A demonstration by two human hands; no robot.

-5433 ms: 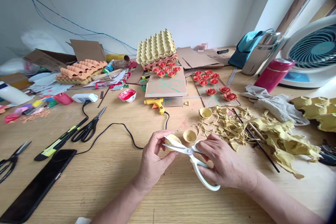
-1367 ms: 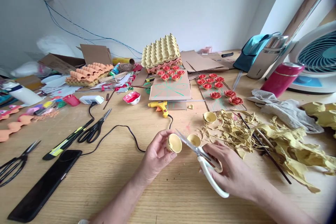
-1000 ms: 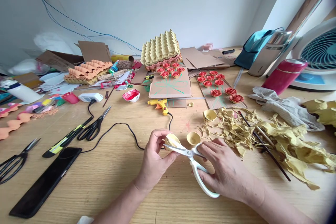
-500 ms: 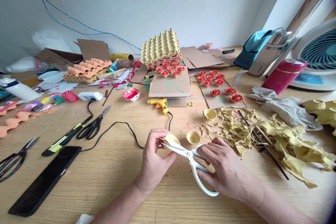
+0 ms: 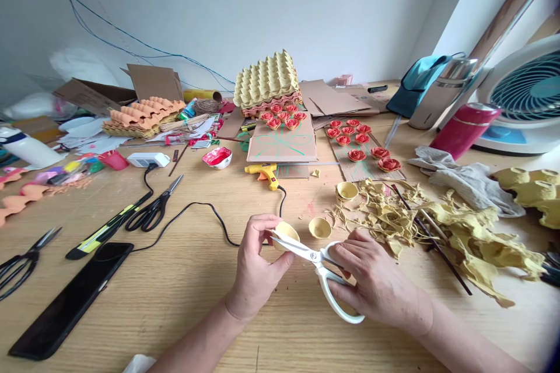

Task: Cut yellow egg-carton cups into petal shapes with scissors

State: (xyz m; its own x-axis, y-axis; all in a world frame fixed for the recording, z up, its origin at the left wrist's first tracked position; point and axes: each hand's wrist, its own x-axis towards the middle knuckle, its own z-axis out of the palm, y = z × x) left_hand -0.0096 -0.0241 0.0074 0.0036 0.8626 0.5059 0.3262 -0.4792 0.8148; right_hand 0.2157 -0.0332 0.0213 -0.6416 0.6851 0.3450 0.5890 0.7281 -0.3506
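My left hand [image 5: 260, 262] pinches a small yellow egg-carton cup [image 5: 287, 232] between thumb and fingers, tilted so its opening faces me. White-handled scissors [image 5: 313, 256] are gripped by my right hand [image 5: 371, 277], with fingers and thumb through the loops. Their blades lie across the cup's near side, nearly closed; whether paper is between them I cannot tell. Just beyond the scissors a second yellow cup [image 5: 320, 227] stands on the table, and another cup [image 5: 347, 190] sits further back beside a heap of yellow carton scraps [image 5: 394, 210].
A yellow glue gun [image 5: 265, 173] lies ahead, its black cord crossing the table. Red paper flowers [image 5: 356, 155] stand on cardboard. On the left are black scissors [image 5: 155, 207], a cutter [image 5: 102, 230] and a black flat case [image 5: 72, 300]. A stick [image 5: 433, 239] lies across the scraps.
The scissor blades have closed a little at the cup. Both hands stay almost in place, while the view has shifted slightly to the right.
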